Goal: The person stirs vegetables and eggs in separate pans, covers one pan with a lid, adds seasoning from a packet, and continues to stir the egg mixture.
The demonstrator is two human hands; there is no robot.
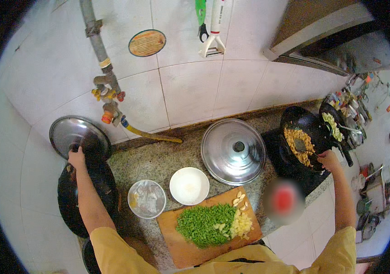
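Note:
My left hand (pixel 77 158) grips the dark knob of a metal pot lid (pixel 65 132), which stands tilted close to the tiled wall. Below that arm sits a large black wok (pixel 68 205), partly hidden by the forearm. On the far right, my right hand (pixel 329 160) holds the handle of a spatula (pixel 299 144). Its blade rests among browned, diced food (pixel 292 134) in a second black wok (pixel 288 116). Before me lies a wooden cutting board (pixel 171 236) with chopped green vegetable (pixel 201 226), chopped yellowish pieces (pixel 243 224) and several garlic cloves (pixel 237 198).
A domed metal lid (pixel 219 147), a white bowl (pixel 189 186) and a residue-streaked bowl (pixel 146 199) stand on the granite counter (pixel 136 161). A yellow hose (pixel 153 137) runs from wall valves. Beside the right wok is pale green chopped food (pixel 332 126). A red item (pixel 284 201) is blurred.

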